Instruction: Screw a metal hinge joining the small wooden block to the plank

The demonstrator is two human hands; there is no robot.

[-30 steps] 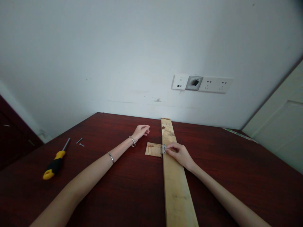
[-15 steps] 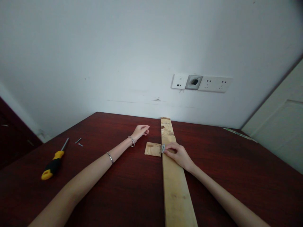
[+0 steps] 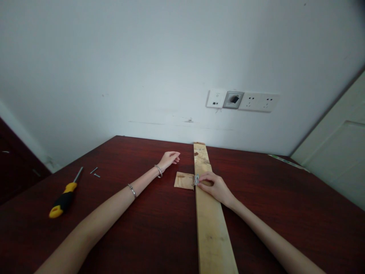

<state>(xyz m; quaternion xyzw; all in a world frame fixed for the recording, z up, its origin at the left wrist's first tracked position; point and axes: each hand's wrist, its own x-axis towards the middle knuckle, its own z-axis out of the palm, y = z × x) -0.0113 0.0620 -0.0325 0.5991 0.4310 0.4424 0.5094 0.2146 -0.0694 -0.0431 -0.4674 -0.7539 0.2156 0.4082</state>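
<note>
A long pale wooden plank (image 3: 212, 224) lies on the dark red table (image 3: 159, 228), running away from me toward the wall. A small square wood piece (image 3: 184, 180) sits against its left edge, joined by a small metal hinge (image 3: 196, 179). My right hand (image 3: 213, 186) rests on the plank with its fingertips pinched on the hinge. My left hand (image 3: 169, 158) lies on the table beyond the small piece, fingers loosely curled, holding nothing; bracelets ring that wrist and forearm.
A yellow and black screwdriver (image 3: 65, 196) lies at the table's left, with two loose screws (image 3: 95, 172) just beyond its tip. Wall sockets (image 3: 242, 101) are mounted above the table's far edge. A pale door (image 3: 336, 152) stands at right.
</note>
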